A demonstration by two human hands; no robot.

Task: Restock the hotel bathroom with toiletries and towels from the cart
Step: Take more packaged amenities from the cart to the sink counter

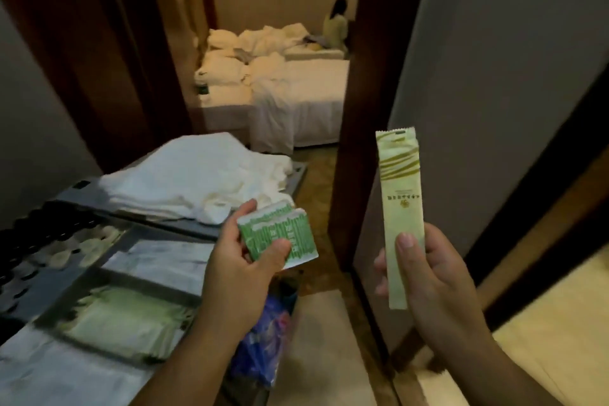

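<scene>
My left hand (242, 269) grips a small stack of green-and-white toiletry packets (280, 236) just off the right edge of the grey cart (171, 229). My right hand (428, 277) holds a long pale-green sachet (400, 204) upright, thumb pressed on its front. On the cart lies a pile of folded white towels (194, 175). Its tray compartments hold pale-green packets (122, 320), white packets (164, 257) and small dark bottles (49, 224).
A dark wooden door frame (359, 142) and a pale door (494, 92) stand to the right. Beyond the doorway are beds with rumpled white linen (280, 76) and a seated person (336, 26). A blue bag (267, 339) hangs beside the cart.
</scene>
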